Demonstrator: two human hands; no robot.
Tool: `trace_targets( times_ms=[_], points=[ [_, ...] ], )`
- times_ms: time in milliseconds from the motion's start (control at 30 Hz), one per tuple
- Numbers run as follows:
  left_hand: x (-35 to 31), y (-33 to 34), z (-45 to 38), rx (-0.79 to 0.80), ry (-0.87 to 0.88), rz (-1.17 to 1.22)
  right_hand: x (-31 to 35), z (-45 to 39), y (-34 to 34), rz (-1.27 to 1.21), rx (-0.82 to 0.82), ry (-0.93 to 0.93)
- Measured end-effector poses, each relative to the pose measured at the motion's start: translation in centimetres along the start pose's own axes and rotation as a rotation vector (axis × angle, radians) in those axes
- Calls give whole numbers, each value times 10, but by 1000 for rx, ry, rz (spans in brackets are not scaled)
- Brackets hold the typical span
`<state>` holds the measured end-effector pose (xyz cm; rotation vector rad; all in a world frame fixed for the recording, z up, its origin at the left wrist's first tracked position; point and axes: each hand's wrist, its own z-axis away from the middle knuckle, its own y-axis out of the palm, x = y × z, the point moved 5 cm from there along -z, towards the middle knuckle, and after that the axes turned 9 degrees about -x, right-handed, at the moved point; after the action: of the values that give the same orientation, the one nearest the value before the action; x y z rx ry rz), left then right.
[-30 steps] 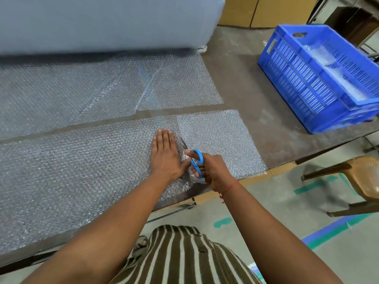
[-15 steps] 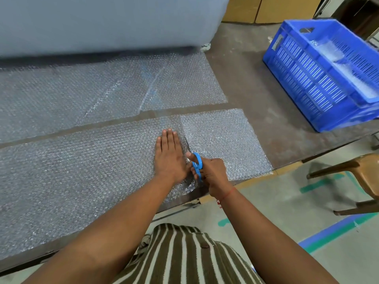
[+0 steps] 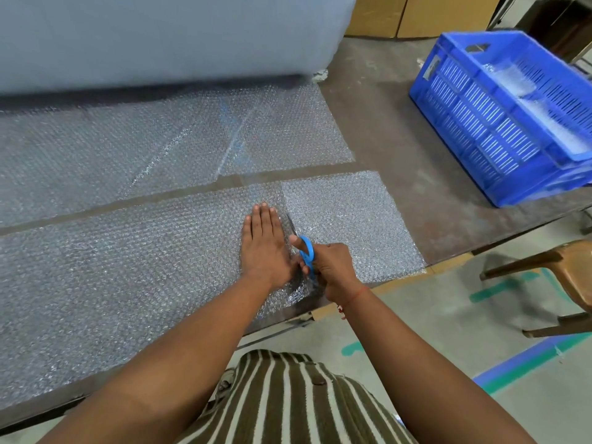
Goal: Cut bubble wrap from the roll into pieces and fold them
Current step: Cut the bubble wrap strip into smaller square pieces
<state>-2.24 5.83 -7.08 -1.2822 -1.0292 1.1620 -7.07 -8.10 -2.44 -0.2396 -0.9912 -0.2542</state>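
Blue-handled scissors [image 3: 306, 253] sit in the right hand [image 3: 333, 267], whose fingers [image 3: 303, 270] curl through the loops, blades pointing away along a cut line in the bubble wrap strip [image 3: 128, 267]. Just left of the scissors, the left hand [image 3: 264, 246] presses flat, fingers straight and together, likely to keep the film taut for the blades. Right of the scissors, the strip's end looks nearly severed, though the blades' tips are hard to make out. Clear, dimpled wrap covers the desk [image 3: 416, 174] up to the big grey roll [image 3: 160, 36].

L hand [image 3: 264, 248] flat on wrap [image 3: 128, 267], scissors [image 3: 306, 251] in R hand [image 3: 333, 267]
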Motion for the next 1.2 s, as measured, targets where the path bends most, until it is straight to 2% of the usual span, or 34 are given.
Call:
trace_targets(
  times_ms=[300, 633, 900, 1200],
  points=[
    [0, 0, -1, -29, -8, 40, 2, -13, 14, -67, 6, 49],
    [0, 0, -1, -18, -8, 48, 5, -19, 13, -22, 13, -14],
    [2, 1, -2, -44, -12, 56, 14, -26, 23, -88, 17, 17],
    [2, 4, -3, -24, -8, 8, 10, -40, 27, -22, -18, -11]
  ],
)
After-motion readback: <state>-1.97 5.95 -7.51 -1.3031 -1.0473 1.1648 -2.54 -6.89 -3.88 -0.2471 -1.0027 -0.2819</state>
